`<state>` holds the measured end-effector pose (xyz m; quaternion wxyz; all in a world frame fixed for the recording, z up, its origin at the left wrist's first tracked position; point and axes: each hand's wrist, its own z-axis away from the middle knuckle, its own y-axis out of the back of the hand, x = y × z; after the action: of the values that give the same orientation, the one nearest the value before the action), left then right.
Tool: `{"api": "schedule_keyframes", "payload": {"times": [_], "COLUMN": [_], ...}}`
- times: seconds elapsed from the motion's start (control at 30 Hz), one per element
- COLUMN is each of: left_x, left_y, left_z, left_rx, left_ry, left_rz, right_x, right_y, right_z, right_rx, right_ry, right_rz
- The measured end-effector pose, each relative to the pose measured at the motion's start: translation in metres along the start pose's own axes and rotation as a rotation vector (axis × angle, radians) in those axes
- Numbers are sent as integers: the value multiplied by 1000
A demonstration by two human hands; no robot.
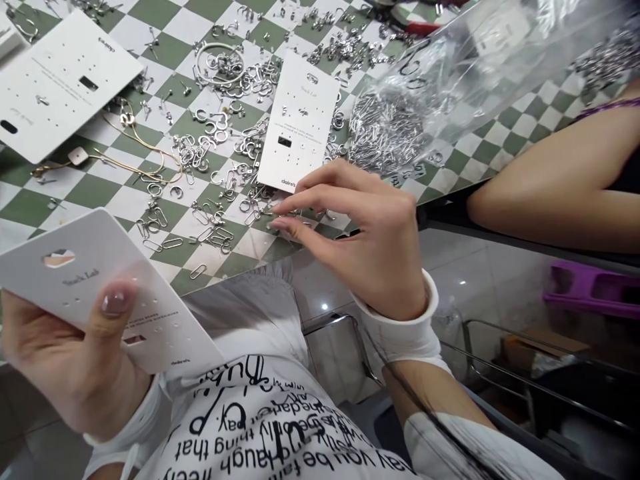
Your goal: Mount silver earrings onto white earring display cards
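Note:
My left hand (85, 360) grips a white earring card (150, 293) printed "Stack Lab" and "claire's", its thumb pressed on the front; the card has small holes and is tilted off the table. Over the table's near edge, my right hand (365, 233) is closed in a pinch, thumb and index fingertip nearly together. Whatever may be between those fingertips is too small to make out. Just beyond them lies a second earring card (300, 127) with a few small pieces on it. Silver earrings (210, 227), many of them oblong hoops, are scattered left of my right fingertips.
At the far left rests a larger earring card (65, 87), with gold chains (155, 167) near it. A clear plastic bag (395, 120) full of small silver parts lies at the right. Another person's arm (560, 180) rests at the table's right edge. A purple stool (590, 287) stands below.

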<state>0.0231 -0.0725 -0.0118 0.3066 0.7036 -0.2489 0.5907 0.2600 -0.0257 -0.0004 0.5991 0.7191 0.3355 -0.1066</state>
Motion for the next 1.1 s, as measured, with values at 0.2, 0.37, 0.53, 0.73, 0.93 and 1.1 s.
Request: {"api": "schedule_keyframes", "payload": {"times": [0.2,0.37,0.53,0.73,0.93,1.1], "left_x": [-1,0,-2,-1,7,6], "left_y": [-7,-11,-8,-1,-5,-12], "left_z": [3,6,8,10,18,21], "left_rx": [13,15,52,-41,-80,-130], "left_ry": [-73,-76,-81,-56,-20,-63], "left_rz": [53,95,121,42,39,28], "right_x": [-2,-2,-13,-9,-1,-7], "right_y": [-9,-9,-8,-18,-35,-38], "right_z": [-4,-6,7,20,23,22], "right_rx": [-35,-60,-55,15,148,154], "right_ry": [-44,68,206,169,256,299], "right_rz": [66,95,63,-62,-118,-113]}}
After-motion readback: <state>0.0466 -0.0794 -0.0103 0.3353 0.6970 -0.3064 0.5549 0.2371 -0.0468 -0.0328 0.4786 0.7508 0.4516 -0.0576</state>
